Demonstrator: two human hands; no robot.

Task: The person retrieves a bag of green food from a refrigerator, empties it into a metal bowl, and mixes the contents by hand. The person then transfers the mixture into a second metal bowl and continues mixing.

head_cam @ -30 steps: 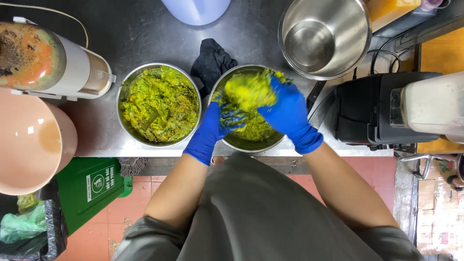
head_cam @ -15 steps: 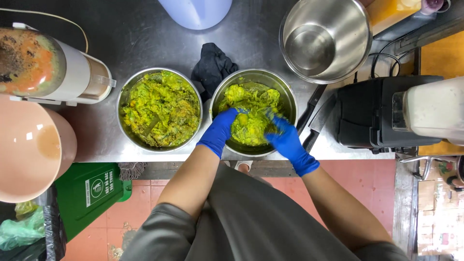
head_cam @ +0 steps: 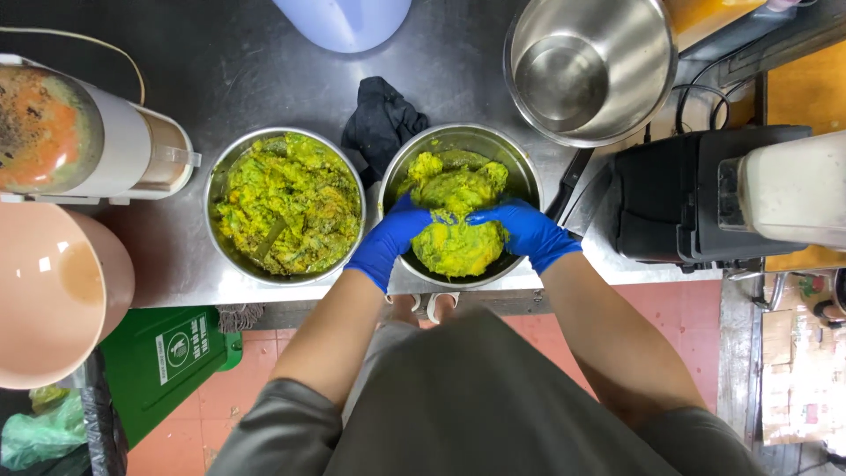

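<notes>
Now | left hand (head_cam: pixel 388 242) and right hand (head_cam: pixel 527 231) | fingers clasp yellow-green mash (head_cam: pixel 456 242) between them | steel bowl (head_cam: pixel 520 172) beneath | second bowl (head_cam: pixel 231 167) just left

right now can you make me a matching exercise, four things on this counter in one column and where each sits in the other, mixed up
Things:
1. black cloth
2. empty steel bowl
3. pressed yellow-green lump
4. loose green mix

Places:
a. in the left-hand steel bowl
b. between the left hand and right hand, both in blue gloves
c. far right corner of the counter
d. behind and between the two filled bowls

Pairs: 1-d, 2-c, 3-b, 4-a
</notes>
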